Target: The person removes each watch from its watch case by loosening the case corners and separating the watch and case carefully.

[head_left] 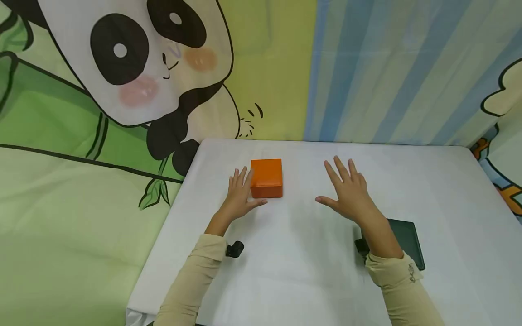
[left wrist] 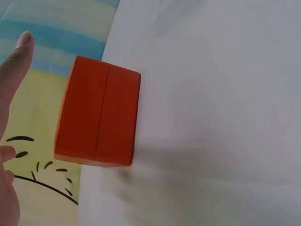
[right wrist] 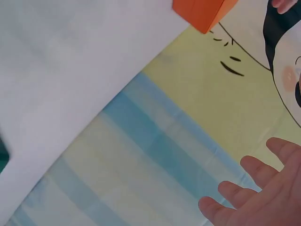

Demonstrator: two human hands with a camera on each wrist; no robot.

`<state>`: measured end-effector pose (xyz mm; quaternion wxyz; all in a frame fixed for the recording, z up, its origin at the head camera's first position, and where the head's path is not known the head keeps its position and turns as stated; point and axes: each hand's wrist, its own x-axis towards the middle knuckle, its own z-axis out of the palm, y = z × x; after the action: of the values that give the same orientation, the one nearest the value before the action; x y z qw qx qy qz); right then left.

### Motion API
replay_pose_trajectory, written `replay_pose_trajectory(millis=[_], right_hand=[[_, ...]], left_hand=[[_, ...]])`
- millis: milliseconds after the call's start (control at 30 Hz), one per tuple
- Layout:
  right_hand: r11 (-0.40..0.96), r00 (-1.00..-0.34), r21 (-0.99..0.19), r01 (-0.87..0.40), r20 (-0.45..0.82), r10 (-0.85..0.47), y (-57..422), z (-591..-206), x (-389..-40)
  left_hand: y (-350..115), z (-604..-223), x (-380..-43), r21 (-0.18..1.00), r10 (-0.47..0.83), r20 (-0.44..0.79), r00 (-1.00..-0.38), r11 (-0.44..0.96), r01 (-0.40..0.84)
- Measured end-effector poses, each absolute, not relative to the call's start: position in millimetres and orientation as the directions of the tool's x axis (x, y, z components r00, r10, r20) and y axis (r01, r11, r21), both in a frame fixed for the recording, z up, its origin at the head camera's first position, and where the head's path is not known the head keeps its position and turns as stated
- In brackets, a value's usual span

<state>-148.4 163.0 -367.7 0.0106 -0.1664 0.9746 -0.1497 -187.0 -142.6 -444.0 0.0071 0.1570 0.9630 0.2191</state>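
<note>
An orange box [head_left: 267, 178] with a lid seam stands on the white-covered table, left of the middle. My left hand [head_left: 238, 194] is at the box's left side with fingers spread, its fingertips overlapping the box's edge in the head view. In the left wrist view the box [left wrist: 99, 113] shows its seamed side, and the thumb [left wrist: 19, 61] is apart from it. My right hand [head_left: 346, 192] hovers over the table to the right, fingers spread and holding nothing. Below its wrist lies a dark green tray [head_left: 408, 242], partly hidden by the forearm.
The white tablecloth [head_left: 310, 271] reaches back to a hanging cloth [head_left: 277, 90] with a panda print and blue stripes. A small black wrist device [head_left: 235, 249] sits by the left cuff. The tray's corner [right wrist: 3, 155] shows at the edge of the right wrist view.
</note>
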Motion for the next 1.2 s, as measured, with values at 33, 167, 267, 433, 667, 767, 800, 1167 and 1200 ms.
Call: replay_pose_trajectory(millis=[33,167,267,433,667,767,800,1167,1200], right_hand=[[0.897,-0.942,-0.301,-0.323,0.015,-0.334,156,-369,-153],[0.891,-0.935,-0.312,-0.331,-0.023,-0.355,130,-374,-174],[0.888,-0.926,-0.305,-0.344,-0.045,-0.374,112,-379,-191],[0.877,-0.902,-0.287,-0.384,-0.085,-0.423,84,-390,-216],[0.856,-0.867,-0.309,-0.415,-0.150,-0.475,52,-408,-242],[0.847,-0.852,-0.303,-0.437,-0.162,-0.498,44,-420,-249],[0.848,-0.849,-0.288,-0.444,-0.167,-0.501,42,-425,-250],[0.823,-0.831,-0.162,-0.545,-0.024,-0.555,38,-462,-248],[0.820,-0.829,-0.147,-0.553,-0.004,-0.560,38,-463,-249]], left_hand=[[-145,-450,-189,0.452,0.289,0.037,-0.957,0.849,0.274],[-149,-473,-200,0.558,0.233,-0.021,-0.972,0.810,0.182],[-148,-490,-209,0.619,0.192,-0.066,-0.979,0.778,0.111],[-143,-510,-215,0.733,0.158,-0.115,-0.981,0.680,0.024],[-141,-515,-221,0.842,0.174,-0.104,-0.979,0.540,0.007],[-141,-515,-225,0.867,0.181,-0.072,-0.981,0.498,0.028],[-141,-516,-226,0.872,0.183,-0.061,-0.981,0.487,0.037],[-135,-525,-224,0.848,0.080,0.039,-0.996,0.524,0.075],[-135,-525,-224,0.848,0.074,0.046,-0.996,0.525,0.078]])
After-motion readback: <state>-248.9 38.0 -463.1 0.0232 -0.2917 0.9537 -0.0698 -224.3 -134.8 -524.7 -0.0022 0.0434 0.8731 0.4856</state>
